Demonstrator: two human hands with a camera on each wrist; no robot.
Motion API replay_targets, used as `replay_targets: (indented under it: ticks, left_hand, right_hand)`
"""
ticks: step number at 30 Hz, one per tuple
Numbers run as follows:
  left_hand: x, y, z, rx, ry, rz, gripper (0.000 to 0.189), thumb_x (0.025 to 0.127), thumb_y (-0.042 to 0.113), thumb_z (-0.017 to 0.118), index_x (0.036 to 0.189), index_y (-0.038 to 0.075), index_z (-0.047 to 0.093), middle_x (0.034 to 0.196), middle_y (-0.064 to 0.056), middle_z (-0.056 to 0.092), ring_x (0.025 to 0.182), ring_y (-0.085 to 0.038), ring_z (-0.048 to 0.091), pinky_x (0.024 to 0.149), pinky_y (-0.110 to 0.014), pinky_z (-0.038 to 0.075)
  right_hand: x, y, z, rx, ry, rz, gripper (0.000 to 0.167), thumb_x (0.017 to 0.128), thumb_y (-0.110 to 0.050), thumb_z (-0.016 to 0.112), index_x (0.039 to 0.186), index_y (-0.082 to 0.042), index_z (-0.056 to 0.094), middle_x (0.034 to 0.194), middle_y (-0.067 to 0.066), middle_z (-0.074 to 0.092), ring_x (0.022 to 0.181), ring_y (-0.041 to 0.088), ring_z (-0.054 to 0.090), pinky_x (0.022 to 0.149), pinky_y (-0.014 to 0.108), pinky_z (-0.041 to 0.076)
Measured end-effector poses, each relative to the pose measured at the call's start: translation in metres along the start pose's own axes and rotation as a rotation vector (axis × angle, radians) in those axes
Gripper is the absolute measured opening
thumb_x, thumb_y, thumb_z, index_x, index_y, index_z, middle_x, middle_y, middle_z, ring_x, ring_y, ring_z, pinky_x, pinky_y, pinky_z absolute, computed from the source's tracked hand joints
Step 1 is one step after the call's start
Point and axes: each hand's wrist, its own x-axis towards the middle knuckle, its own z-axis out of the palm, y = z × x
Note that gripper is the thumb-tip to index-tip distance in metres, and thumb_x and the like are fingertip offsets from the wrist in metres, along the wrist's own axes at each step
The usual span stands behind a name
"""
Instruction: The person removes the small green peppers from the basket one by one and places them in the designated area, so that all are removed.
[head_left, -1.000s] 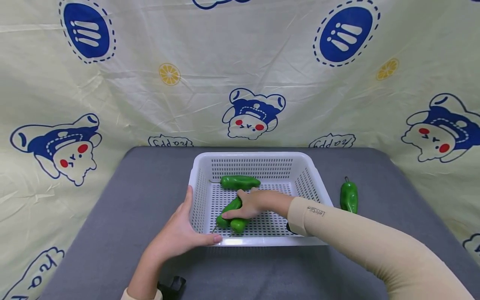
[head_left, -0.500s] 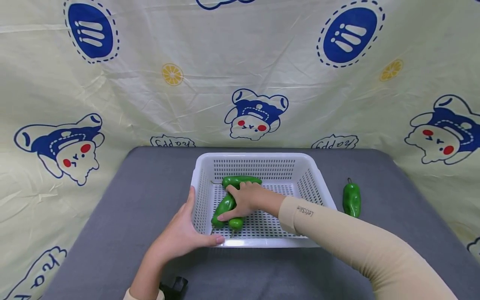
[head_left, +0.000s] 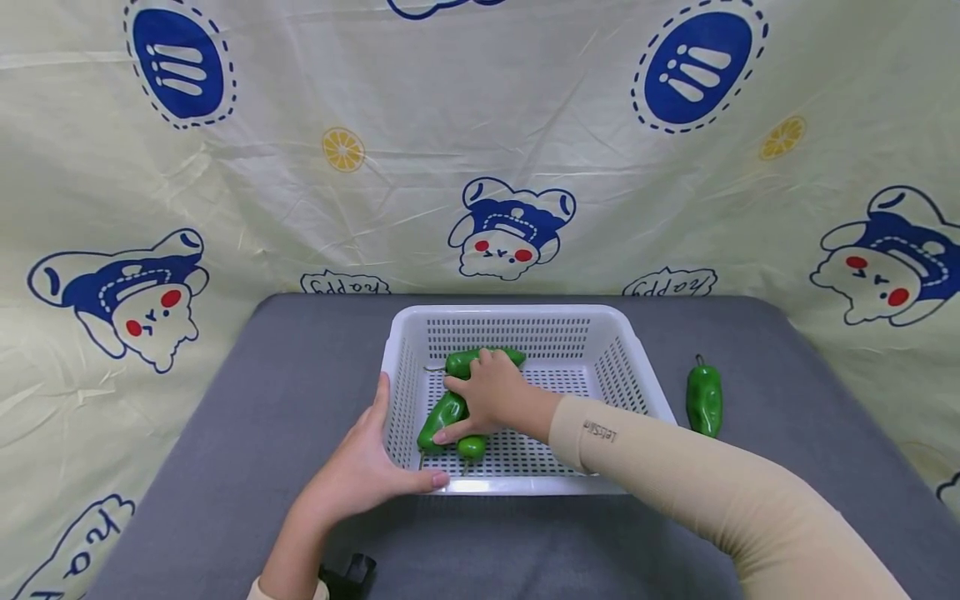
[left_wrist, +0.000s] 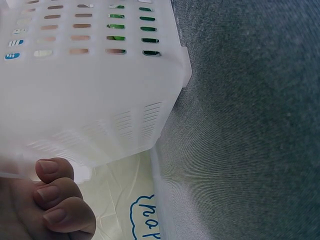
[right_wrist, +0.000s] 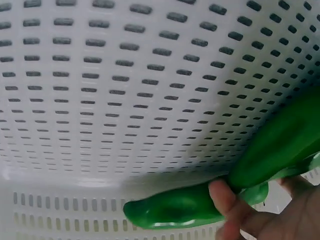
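In the head view, my left hand [head_left: 360,467] grips the near left corner of a white plastic basket [head_left: 525,486], thumb along the front rim. The left wrist view shows its curled fingertips [left_wrist: 55,192] at the rim. My right hand [head_left: 495,396] is inside the basket with fingers spread. Its thumb touches a green pepper [head_left: 442,418] on the left, while its fingertips lie on a second green pepper [head_left: 459,363] by the far wall. A third pepper [head_left: 472,448] shows just its stem end, the remainder hidden beneath that hand. The right wrist view shows fingers against the far pepper [right_wrist: 175,207].
Another green pepper [head_left: 704,400] lies on the grey tablecloth [head_left: 300,375], right of the basket. A printed curtain [head_left: 390,217] hangs behind the table. Something black [head_left: 352,575] sits by the left wrist.
My right hand has moved left and away from me inside the basket, reaching the far pepper. The left pepper has shifted slightly left. The left hand keeps its hold on the basket.
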Motion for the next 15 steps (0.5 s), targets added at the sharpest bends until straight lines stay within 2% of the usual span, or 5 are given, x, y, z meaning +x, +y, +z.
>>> replay_targets:
  ticks: [4,7,12,15]
  left_hand:
    - [0.0003,-0.0002,0.0002,0.006,0.002,-0.003,0.141,0.066,0.044,0.091,0.158,0.030,-0.015,0.159,-0.015,0.027,0.134,-0.032,0.047,0.103,-0.053,0.045]
    - [0.0003,0.0001,0.0003,0.013,0.007,-0.009,0.141,0.066,0.044,0.091,0.158,0.029,-0.015,0.159,-0.014,0.028,0.133,-0.031,0.048,0.103,-0.054,0.045]
    - [0.0007,0.0003,-0.0001,0.010,0.008,0.003,0.141,0.067,0.043,0.091,0.158,0.030,-0.015,0.159,-0.014,0.028,0.134,-0.031,0.047,0.102,-0.053,0.046]
    - [0.0007,0.0004,-0.0006,0.005,0.006,0.014,0.140,0.067,0.042,0.091,0.158,0.030,-0.015,0.160,-0.014,0.026,0.134,-0.032,0.046,0.102,-0.052,0.046]
  right_hand:
    - [0.0002,0.0003,-0.0025,-0.046,0.000,-0.009,0.104,0.069,-0.100,0.016,0.150,-0.040,0.039,0.140,0.009,0.054,0.123,0.030,0.050,0.099,0.043,0.046]
    - [0.0021,0.0007,-0.0008,0.003,-0.008,-0.028,0.103,0.071,-0.099,0.020,0.149,-0.035,0.041,0.140,0.007,0.056,0.123,0.028,0.051,0.101,0.043,0.046]
    - [0.0053,0.0021,0.0008,0.221,-0.067,-0.060,0.102,0.075,-0.094,0.034,0.150,-0.026,0.043,0.136,0.008,0.061,0.123,0.027,0.053,0.103,0.048,0.046]
    - [0.0059,0.0035,-0.0015,0.364,-0.120,-0.064,0.101,0.075,-0.091,0.042,0.150,-0.023,0.042,0.127,0.006,0.064,0.115,0.024,0.056,0.099,0.048,0.048]
